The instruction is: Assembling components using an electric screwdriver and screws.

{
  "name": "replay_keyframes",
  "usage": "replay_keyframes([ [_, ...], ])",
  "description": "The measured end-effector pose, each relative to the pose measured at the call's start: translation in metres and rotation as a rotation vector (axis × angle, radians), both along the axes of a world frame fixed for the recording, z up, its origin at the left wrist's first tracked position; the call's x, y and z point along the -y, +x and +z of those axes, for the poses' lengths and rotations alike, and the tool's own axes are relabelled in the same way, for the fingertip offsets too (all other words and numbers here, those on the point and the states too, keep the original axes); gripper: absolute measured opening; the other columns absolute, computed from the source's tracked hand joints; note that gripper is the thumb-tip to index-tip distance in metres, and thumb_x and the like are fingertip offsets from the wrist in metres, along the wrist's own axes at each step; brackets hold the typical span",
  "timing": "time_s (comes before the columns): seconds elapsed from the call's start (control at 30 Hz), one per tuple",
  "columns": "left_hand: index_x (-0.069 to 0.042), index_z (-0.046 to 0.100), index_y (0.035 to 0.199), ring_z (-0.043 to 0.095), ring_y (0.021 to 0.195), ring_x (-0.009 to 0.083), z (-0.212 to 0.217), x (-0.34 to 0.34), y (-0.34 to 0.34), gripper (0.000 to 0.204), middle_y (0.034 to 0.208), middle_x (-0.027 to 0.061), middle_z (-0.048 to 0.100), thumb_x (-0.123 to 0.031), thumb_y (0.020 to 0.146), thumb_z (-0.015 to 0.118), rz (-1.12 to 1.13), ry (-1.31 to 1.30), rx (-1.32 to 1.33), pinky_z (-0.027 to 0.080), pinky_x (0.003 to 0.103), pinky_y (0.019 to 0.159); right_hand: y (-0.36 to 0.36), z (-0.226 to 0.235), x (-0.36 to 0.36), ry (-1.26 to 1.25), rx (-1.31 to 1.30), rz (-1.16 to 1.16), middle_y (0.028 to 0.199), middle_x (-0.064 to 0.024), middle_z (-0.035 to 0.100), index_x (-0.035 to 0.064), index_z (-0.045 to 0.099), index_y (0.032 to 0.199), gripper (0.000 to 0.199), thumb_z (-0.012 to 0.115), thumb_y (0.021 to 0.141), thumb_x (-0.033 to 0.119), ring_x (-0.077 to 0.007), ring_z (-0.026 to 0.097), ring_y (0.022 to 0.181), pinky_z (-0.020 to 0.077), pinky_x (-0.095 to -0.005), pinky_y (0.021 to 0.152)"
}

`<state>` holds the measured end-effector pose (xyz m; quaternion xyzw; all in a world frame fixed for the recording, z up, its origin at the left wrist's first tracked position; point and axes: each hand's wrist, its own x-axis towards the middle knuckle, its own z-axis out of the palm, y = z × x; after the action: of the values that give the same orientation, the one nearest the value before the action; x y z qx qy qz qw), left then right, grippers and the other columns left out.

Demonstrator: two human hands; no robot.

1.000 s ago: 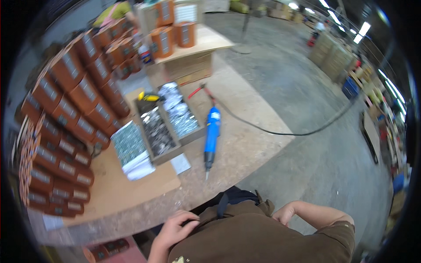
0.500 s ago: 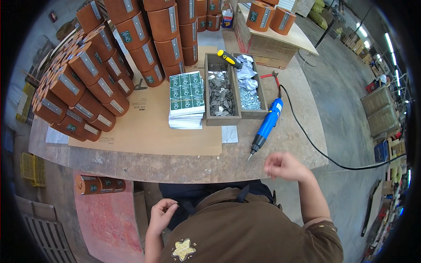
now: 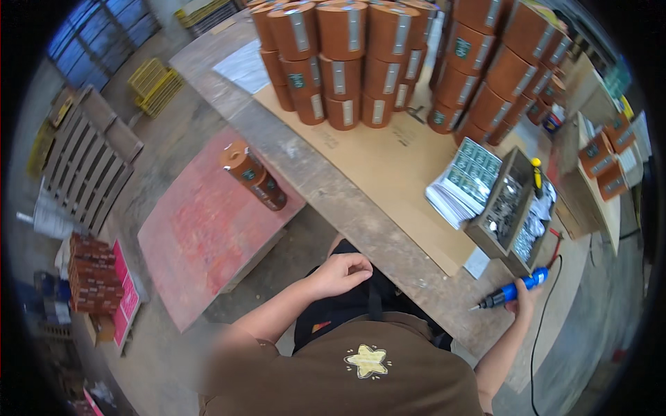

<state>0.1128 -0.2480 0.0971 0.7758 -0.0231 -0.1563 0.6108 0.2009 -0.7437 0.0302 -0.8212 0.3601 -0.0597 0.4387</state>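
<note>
Over the near right part of the table, my right hand (image 3: 522, 299) is closed around the body of a blue electric screwdriver (image 3: 494, 298), its bit pointing left and a black cord trailing from its rear. In front of my lap, my left hand (image 3: 343, 276) hangs with curled fingers and the thumb against them; nothing shows in it. Just beyond the screwdriver is a wooden box (image 3: 479, 234) holding small metal pieces, with a yellow-handled tool (image 3: 537, 175) across its divider. Beside the box lies a stack of green-and-white printed sheets (image 3: 468, 182).
Brown cylinders with metal strips stand in tall stacks (image 3: 341, 76) on the cardboard sheet (image 3: 388, 201). Another cylinder group (image 3: 253, 177) lies on a low pink board (image 3: 201, 222) to the left. Red-handled pliers (image 3: 556, 243) rest beside the box.
My view has swung to the left. My right hand has come down onto the electric screwdriver and taken hold of it. My left hand stays near my lap, fingers curled.
</note>
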Motion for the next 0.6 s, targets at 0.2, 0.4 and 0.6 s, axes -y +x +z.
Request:
replay_keyframes([
  [0.2,-0.001,0.059,0.086,0.055,0.073,0.0108,-0.006,-0.049,-0.002,0.014,0.077,0.0041,0.059,-0.012,0.079,0.057,0.278,0.036,0.054,0.045,0.025,0.067,0.007,0.032,-0.038,-0.011,-0.193,-0.035,0.075,-0.0171,0.054,0.0056,0.021,0.122,0.08,0.065,0.062,0.033,-0.0248,0.053,0.041,0.047,-0.0357,0.034],
  [0.4,-0.003,0.051,0.099,0.051,0.077,0.0091,-0.005,-0.132,0.025,0.026,0.089,0.0015,0.053,-0.003,0.075,0.059,0.795,0.129,0.472,0.044,0.024,0.066,0.008,0.033,-0.06,-0.176,-0.113,-0.023,0.081,-0.013,0.054,-0.0005,0.04,0.108,0.06,0.065,0.059,0.022,-0.0228,0.055,0.056,0.0457,-0.035,0.037],
  [0.6,-0.004,0.046,0.109,0.049,0.088,0.019,-0.028,-0.231,0.041,0.048,0.106,0.0106,0.043,-0.014,0.068,0.07,1.316,0.431,0.565,0.043,0.032,0.077,-0.006,0.014,-0.025,0.326,0.055,-0.178,0.071,-0.0069,0.049,0.0027,0.046,0.088,0.038,0.062,0.06,0.022,-0.0197,0.05,0.054,0.0486,-0.0358,0.049],
])
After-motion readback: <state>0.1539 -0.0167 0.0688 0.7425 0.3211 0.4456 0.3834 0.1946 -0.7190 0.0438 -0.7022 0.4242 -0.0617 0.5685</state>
